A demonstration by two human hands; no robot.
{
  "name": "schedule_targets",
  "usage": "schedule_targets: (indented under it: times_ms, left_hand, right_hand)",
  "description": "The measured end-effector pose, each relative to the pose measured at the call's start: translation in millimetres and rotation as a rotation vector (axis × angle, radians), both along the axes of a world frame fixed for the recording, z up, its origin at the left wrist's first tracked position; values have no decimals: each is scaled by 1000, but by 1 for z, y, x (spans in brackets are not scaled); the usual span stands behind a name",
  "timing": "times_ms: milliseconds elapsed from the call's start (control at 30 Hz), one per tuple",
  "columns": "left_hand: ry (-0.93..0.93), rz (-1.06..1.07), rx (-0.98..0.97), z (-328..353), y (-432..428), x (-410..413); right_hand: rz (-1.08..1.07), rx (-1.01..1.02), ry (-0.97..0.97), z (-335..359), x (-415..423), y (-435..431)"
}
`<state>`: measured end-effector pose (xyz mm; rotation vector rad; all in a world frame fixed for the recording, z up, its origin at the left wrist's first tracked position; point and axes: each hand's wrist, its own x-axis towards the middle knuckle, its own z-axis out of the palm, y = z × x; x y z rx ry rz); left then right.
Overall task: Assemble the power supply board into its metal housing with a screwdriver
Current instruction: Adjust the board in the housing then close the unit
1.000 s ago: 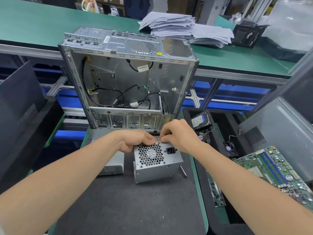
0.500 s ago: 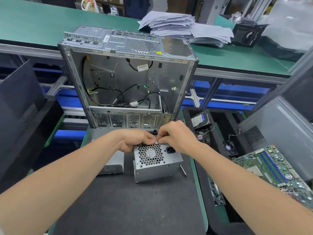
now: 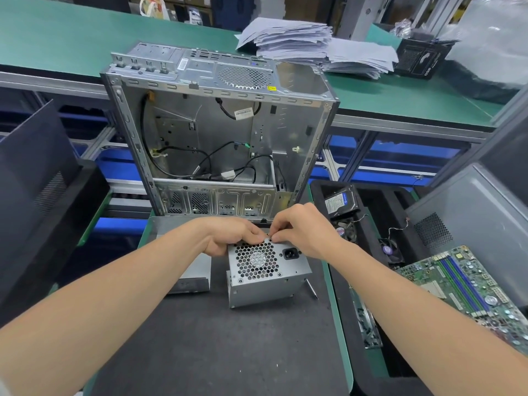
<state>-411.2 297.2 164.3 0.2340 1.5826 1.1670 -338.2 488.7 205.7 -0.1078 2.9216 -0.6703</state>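
Observation:
The power supply housing (image 3: pixel 265 270), a small silver metal box with a honeycomb fan grille and a black power socket, stands on the black mat (image 3: pixel 217 338). My left hand (image 3: pixel 231 238) grips its top left edge with curled fingers. My right hand (image 3: pixel 303 230) pinches a small screw (image 3: pixel 269 234) at the top edge, just above the grille. Its fingertips nearly touch those of the left hand. A screwdriver (image 3: pixel 311 288) lies on the mat against the housing's right side, and neither hand holds it.
An open silver computer case (image 3: pixel 217 138) with loose black cables stands upright just behind the hands. A flat metal part (image 3: pixel 188 270) lies left of the housing. A black foam tray (image 3: pixel 371 224) with a hard drive and fans, and a green motherboard (image 3: pixel 468 290), sit at right.
My right hand's fingertips have come down with the small screw to the housing's top edge. The left hand and the housing have stayed in place.

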Motion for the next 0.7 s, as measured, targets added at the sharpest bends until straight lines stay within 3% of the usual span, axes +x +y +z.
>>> schedule_targets:
  times_ms: [367, 700]
  left_hand:
    - [17, -14, -5, -7, 1, -3]
    - [21, 12, -18, -1, 2, 0]
  right_hand:
    - [91, 156, -24, 6, -5, -9]
    - [51, 109, -73, 12, -11, -12]
